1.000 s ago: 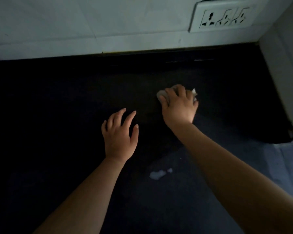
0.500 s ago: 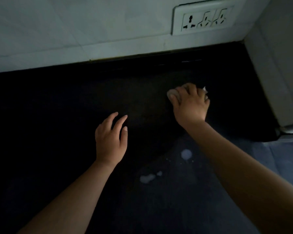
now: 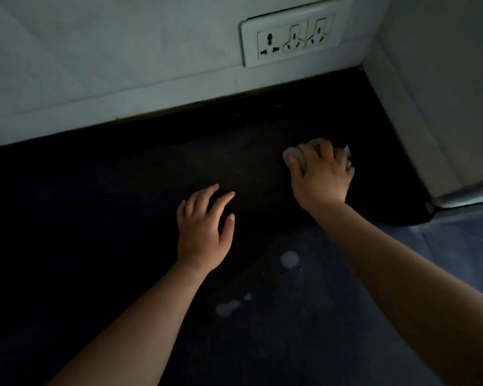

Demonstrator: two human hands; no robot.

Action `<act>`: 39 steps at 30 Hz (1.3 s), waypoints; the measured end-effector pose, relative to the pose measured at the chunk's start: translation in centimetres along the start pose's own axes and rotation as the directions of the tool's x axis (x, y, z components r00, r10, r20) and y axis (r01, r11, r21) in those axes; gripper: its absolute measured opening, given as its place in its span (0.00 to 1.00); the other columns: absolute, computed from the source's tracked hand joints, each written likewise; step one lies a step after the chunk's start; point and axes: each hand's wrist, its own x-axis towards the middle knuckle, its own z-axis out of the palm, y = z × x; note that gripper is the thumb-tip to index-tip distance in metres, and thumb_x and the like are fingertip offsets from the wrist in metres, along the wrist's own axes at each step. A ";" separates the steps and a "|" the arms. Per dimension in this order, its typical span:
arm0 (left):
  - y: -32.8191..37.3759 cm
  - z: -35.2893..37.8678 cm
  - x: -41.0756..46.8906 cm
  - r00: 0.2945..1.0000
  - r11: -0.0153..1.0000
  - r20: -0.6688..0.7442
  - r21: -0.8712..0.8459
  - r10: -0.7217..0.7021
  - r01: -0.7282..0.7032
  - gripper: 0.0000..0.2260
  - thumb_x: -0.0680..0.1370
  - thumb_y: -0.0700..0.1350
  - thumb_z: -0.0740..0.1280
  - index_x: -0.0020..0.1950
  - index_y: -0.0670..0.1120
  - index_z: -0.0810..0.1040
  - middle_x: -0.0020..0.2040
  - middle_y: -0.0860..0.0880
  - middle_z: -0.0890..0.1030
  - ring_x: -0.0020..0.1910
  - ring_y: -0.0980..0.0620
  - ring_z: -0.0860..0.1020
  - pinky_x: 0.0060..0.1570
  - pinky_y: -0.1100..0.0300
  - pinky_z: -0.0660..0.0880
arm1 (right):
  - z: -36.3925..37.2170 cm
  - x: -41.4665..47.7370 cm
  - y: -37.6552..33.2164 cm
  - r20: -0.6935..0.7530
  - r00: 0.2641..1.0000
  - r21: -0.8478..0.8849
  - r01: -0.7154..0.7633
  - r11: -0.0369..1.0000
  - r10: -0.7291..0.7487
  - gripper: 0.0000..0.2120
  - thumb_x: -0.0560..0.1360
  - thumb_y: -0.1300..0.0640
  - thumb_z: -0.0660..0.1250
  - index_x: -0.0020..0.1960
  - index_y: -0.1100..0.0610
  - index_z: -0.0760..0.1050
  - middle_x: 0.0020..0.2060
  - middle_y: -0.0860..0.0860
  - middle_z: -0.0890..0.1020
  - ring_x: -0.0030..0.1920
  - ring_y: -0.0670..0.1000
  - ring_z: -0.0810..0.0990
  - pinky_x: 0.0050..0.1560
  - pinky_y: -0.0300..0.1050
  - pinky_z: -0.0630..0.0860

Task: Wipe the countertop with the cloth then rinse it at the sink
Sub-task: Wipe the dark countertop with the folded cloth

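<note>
Head view, right hand point(image 3: 322, 176) gripping cloth point(image 3: 294, 156) on dark countertop point(image 3: 123, 204), left hand point(image 3: 204, 232) spread

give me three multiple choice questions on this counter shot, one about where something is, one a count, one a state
1. Where is the socket plate?
A. on the back wall above the countertop
B. flat on the counter
C. on the right side wall

2. How many pale wet patches lie near the front of the counter?
A. none
B. two, one round and one longer
C. six

3. What is the right hand doing?
A. hanging empty
B. pressing the cloth on the counter
C. plugging something in

Answers: 1 A, it sits on the tiled wall behind; 2 B, both lie between the forearms; 3 B, cloth shows under its fingers, while the left hand is open.
</note>
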 end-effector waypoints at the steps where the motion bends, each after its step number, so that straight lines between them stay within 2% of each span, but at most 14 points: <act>1: -0.1 0.1 0.0 1.000 1.000 -0.001 -0.005 -0.002 0.002 0.19 0.77 0.53 0.58 0.67 0.53 0.72 0.69 0.48 0.70 0.68 0.46 0.67 0.66 0.40 0.64 | 0.0 -0.7 -0.5 0.000 1.000 0.008 0.012 1.000 -0.012 0.19 0.77 0.43 0.56 0.65 0.48 0.69 0.66 0.51 0.68 0.64 0.60 0.64 0.59 0.59 0.63; 6: 0.0 0.0 0.1 1.000 1.000 0.013 -0.027 -0.007 0.007 0.19 0.77 0.54 0.59 0.66 0.53 0.72 0.69 0.48 0.71 0.68 0.46 0.67 0.66 0.40 0.63 | -0.3 -10.8 -0.8 0.039 0.970 0.056 0.237 0.970 -0.240 0.15 0.75 0.42 0.57 0.58 0.44 0.73 0.59 0.47 0.72 0.58 0.54 0.69 0.49 0.53 0.67; 10: -0.3 -1.0 0.2 0.998 0.995 0.066 -0.100 0.014 -0.008 0.18 0.76 0.50 0.64 0.66 0.52 0.74 0.69 0.48 0.71 0.69 0.45 0.66 0.67 0.39 0.62 | -1.1 -15.3 1.3 0.054 0.956 -0.012 0.290 0.957 -0.289 0.17 0.75 0.40 0.55 0.58 0.44 0.74 0.59 0.48 0.74 0.56 0.56 0.72 0.48 0.54 0.70; 13: -0.9 -2.7 -1.4 0.993 0.993 0.058 -0.075 0.100 -0.096 0.17 0.76 0.51 0.63 0.65 0.53 0.74 0.67 0.50 0.72 0.67 0.48 0.68 0.66 0.38 0.62 | -1.3 -13.4 1.2 -0.015 0.998 0.014 0.066 0.998 -0.065 0.15 0.76 0.41 0.55 0.58 0.45 0.73 0.60 0.48 0.72 0.58 0.57 0.68 0.53 0.56 0.66; 16: -1.8 -4.4 -5.1 0.987 0.987 0.064 -0.076 0.149 -0.144 0.17 0.76 0.52 0.61 0.65 0.54 0.73 0.67 0.51 0.73 0.67 0.49 0.69 0.64 0.39 0.65 | -0.1 -12.5 -2.0 -0.027 0.973 0.073 -0.226 0.971 0.229 0.16 0.77 0.42 0.53 0.60 0.45 0.71 0.63 0.49 0.68 0.62 0.57 0.63 0.58 0.59 0.61; 18: -2.6 -5.2 -8.3 0.985 0.988 0.095 -0.072 0.145 -0.139 0.18 0.76 0.54 0.59 0.66 0.55 0.72 0.68 0.51 0.72 0.67 0.49 0.69 0.64 0.40 0.66 | 0.3 -14.2 -4.1 -0.023 0.978 0.072 -0.206 0.976 0.208 0.15 0.77 0.42 0.53 0.59 0.45 0.71 0.63 0.50 0.68 0.62 0.58 0.64 0.57 0.59 0.62; 22: -5.5 -6.1 -14.5 0.984 0.992 0.129 -0.056 0.123 -0.116 0.19 0.76 0.55 0.57 0.66 0.55 0.72 0.69 0.50 0.71 0.67 0.48 0.70 0.61 0.41 0.69 | 0.8 -21.9 -4.6 0.016 0.999 0.027 0.051 0.998 -0.051 0.16 0.77 0.39 0.52 0.59 0.43 0.70 0.61 0.47 0.69 0.61 0.55 0.65 0.54 0.58 0.66; 24: -7.2 -6.3 -17.1 0.979 0.992 0.161 -0.022 0.125 -0.123 0.20 0.76 0.55 0.56 0.67 0.56 0.71 0.70 0.50 0.70 0.68 0.48 0.69 0.62 0.39 0.68 | 0.6 -25.1 -3.4 -0.001 0.998 -0.033 0.064 0.997 -0.064 0.17 0.77 0.38 0.51 0.59 0.43 0.71 0.61 0.47 0.70 0.60 0.55 0.66 0.54 0.58 0.68; 27: -8.8 -6.0 -19.3 0.967 0.989 0.213 0.023 0.138 -0.147 0.21 0.78 0.56 0.53 0.71 0.57 0.67 0.74 0.50 0.65 0.72 0.48 0.65 0.66 0.39 0.63 | 0.2 -24.9 -2.5 -0.049 0.997 -0.043 -0.055 0.998 0.053 0.18 0.77 0.38 0.51 0.58 0.44 0.72 0.61 0.49 0.71 0.59 0.57 0.66 0.55 0.58 0.66; 30: -9.2 -5.6 -19.7 0.969 0.989 0.209 0.022 0.135 -0.143 0.21 0.78 0.56 0.52 0.72 0.59 0.64 0.75 0.52 0.63 0.74 0.51 0.61 0.68 0.41 0.59 | 0.8 -22.0 -4.8 -0.080 0.950 0.081 -0.294 0.952 0.301 0.18 0.77 0.38 0.51 0.59 0.44 0.71 0.64 0.49 0.69 0.63 0.57 0.64 0.60 0.59 0.61; 32: -9.3 -5.4 -19.7 0.971 0.989 0.198 0.023 0.136 -0.143 0.21 0.78 0.56 0.52 0.71 0.59 0.64 0.75 0.53 0.63 0.73 0.51 0.61 0.68 0.41 0.58 | 1.4 -21.0 -6.9 -0.078 0.933 0.119 -0.340 0.933 0.351 0.18 0.77 0.38 0.51 0.59 0.44 0.71 0.65 0.49 0.68 0.64 0.57 0.63 0.60 0.59 0.60; 34: -9.4 -5.4 -19.7 0.970 0.988 0.194 0.024 0.144 -0.151 0.21 0.78 0.56 0.52 0.71 0.59 0.64 0.75 0.52 0.63 0.73 0.51 0.61 0.68 0.41 0.58 | 1.8 -22.0 -8.2 -0.040 0.969 0.109 -0.237 0.965 0.243 0.18 0.77 0.39 0.51 0.60 0.43 0.71 0.65 0.48 0.67 0.64 0.56 0.63 0.59 0.58 0.61; 36: -9.4 -5.4 -19.6 0.969 0.988 0.200 0.021 0.146 -0.153 0.21 0.78 0.56 0.52 0.71 0.59 0.64 0.75 0.52 0.63 0.73 0.51 0.61 0.68 0.40 0.59 | 2.1 -24.7 -8.8 -0.015 0.997 0.089 -0.070 0.994 0.071 0.17 0.77 0.38 0.51 0.60 0.43 0.71 0.63 0.47 0.68 0.63 0.54 0.63 0.58 0.57 0.63; 39: -9.3 -5.5 -19.7 0.969 0.988 0.200 0.019 0.145 -0.152 0.21 0.78 0.56 0.52 0.72 0.59 0.64 0.76 0.52 0.62 0.74 0.51 0.60 0.69 0.40 0.58 | 2.1 -29.8 -7.9 -0.006 0.997 0.023 0.071 0.997 -0.071 0.19 0.77 0.37 0.49 0.61 0.43 0.70 0.63 0.47 0.69 0.62 0.53 0.63 0.57 0.58 0.66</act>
